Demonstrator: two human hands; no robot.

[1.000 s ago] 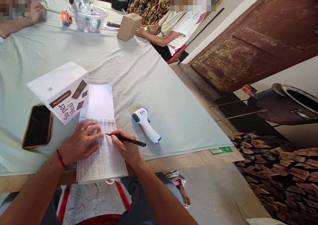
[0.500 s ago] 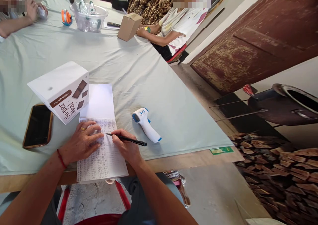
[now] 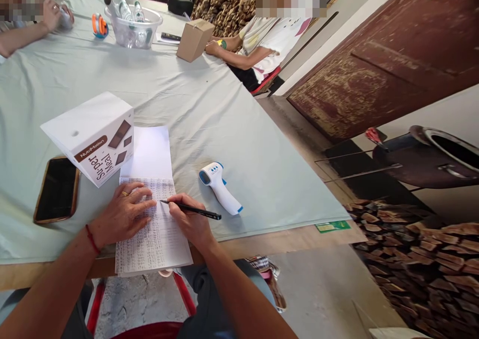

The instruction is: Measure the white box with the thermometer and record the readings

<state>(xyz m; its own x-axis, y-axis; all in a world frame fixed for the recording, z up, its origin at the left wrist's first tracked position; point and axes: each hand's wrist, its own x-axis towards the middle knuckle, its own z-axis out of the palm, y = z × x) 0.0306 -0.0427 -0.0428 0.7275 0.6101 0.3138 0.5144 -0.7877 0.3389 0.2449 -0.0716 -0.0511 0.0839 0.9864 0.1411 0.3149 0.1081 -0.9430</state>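
Observation:
A notebook [image 3: 149,251] lies at the table's near edge, its lower page covered with rows of handwriting and its upper page blank. Spread flat across the left part of the written page is my left hand [image 3: 129,210], with a ring and a red wrist cord. My right hand [image 3: 192,224] grips a black pen [image 3: 198,210], its tip at the page near the left fingertips. To the right rests a white and blue infrared thermometer [image 3: 220,186]. A white NutriMotion box [image 3: 92,134] stands behind the notebook at the left, beside a smartphone [image 3: 57,189].
Farther back on the pale tablecloth [image 3: 269,179] are a clear basin [image 3: 149,19] of plastic bottles, an orange and blue tape roll [image 3: 100,26] and a cardboard box [image 3: 194,39]. Other people sit at the far sides. Stacked firewood [image 3: 430,279] lies at the right.
Both my hands, the pen and the notebook stay practically where they were. At the far left, a co-worker's hands shift slightly with a clear object.

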